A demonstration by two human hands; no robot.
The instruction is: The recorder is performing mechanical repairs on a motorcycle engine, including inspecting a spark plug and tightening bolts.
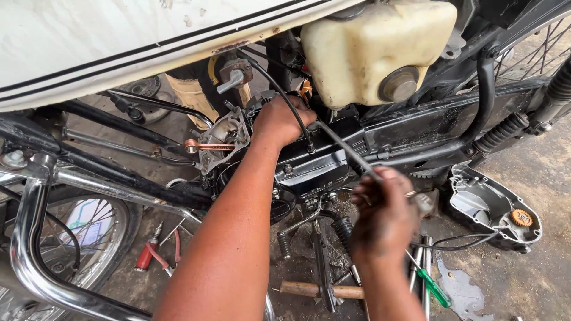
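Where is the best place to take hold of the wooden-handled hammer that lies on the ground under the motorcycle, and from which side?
Probably the bare left end of the hammer handle, coming from above. It lies flat; its right part is crossed by a dark metal part and sits close under the right hand.
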